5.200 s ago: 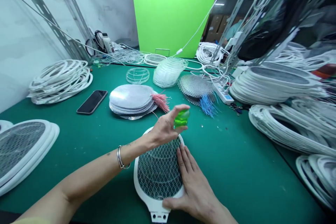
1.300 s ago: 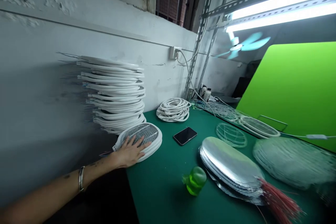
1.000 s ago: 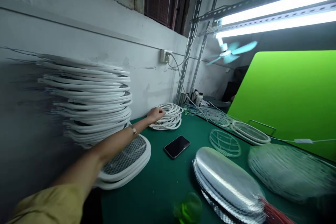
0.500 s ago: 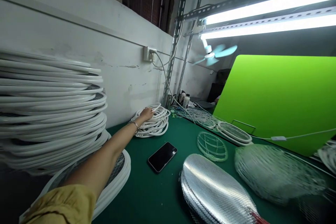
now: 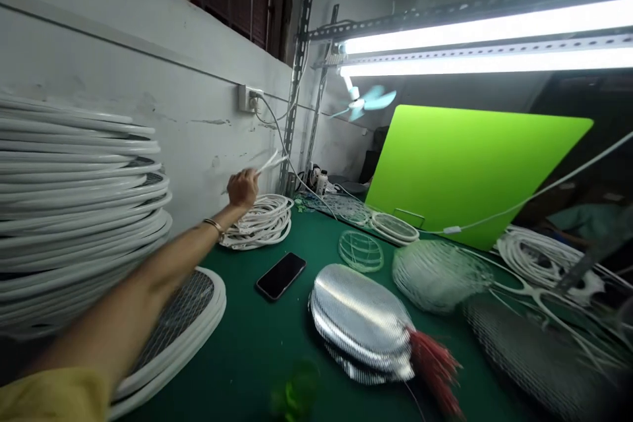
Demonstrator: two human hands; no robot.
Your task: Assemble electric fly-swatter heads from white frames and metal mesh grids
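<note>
My left hand (image 5: 242, 188), with a bangle at the wrist, is closed around a thin white plastic frame piece (image 5: 271, 163) whose ends stick out past the fingers. It is raised just above a heap of white plastic rings (image 5: 267, 221) by the wall. Below the forearm lies an oval white frame with dark mesh (image 5: 180, 303), stacked on others. A black phone (image 5: 281, 275) rests right of the heap. A pile of silver metal mesh ovals (image 5: 361, 310) sits mid-table, red wires (image 5: 435, 362) at its end. My right hand is out of view.
A tall stack of white frames (image 5: 74, 211) stands at the left. Clear green plastic grids (image 5: 361, 252) and a pile of them (image 5: 435, 273) lie rightward. A bright green board (image 5: 475, 165) leans behind. A blurred green thing (image 5: 297, 392) shows at the bottom edge.
My left hand has lifted off the ring heap, up and leftward, with a white frame piece in it. The view has swung right; a blurred green thing now shows at the bottom.
</note>
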